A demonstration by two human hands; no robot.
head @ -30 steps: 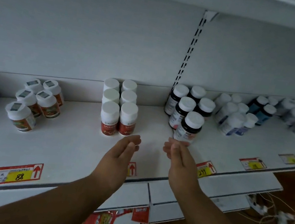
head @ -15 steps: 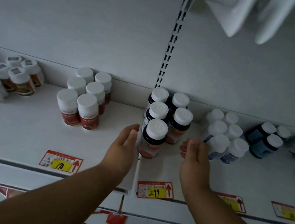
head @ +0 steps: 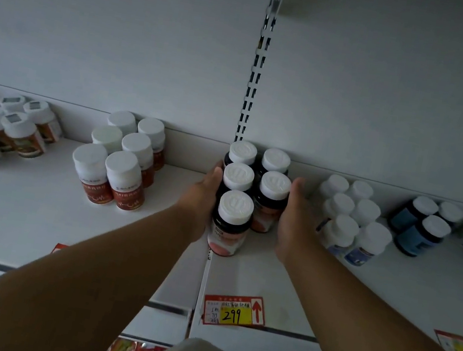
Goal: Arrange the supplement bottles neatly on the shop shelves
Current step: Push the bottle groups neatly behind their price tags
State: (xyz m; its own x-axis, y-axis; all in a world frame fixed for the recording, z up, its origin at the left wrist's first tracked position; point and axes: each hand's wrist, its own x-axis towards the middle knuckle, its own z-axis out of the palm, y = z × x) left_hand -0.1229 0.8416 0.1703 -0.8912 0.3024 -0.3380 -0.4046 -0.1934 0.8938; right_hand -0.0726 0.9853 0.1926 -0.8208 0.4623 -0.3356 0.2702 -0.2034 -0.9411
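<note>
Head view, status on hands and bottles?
Left hand, right hand open, flanking five dark white-capped bottles. Left touches; right contact unclear. Nothing obstructing.

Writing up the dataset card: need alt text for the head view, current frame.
Two bare hands, left hand and right hand, flank a cluster of five dark bottles with white caps on a white shop shelf, palms facing the cluster's sides. Other white-capped bottle groups stand to either side, and a price tag reading 299 sits on the shelf edge below.

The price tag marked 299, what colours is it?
Red price tag with a yellow patch, seen in the head view.
</note>
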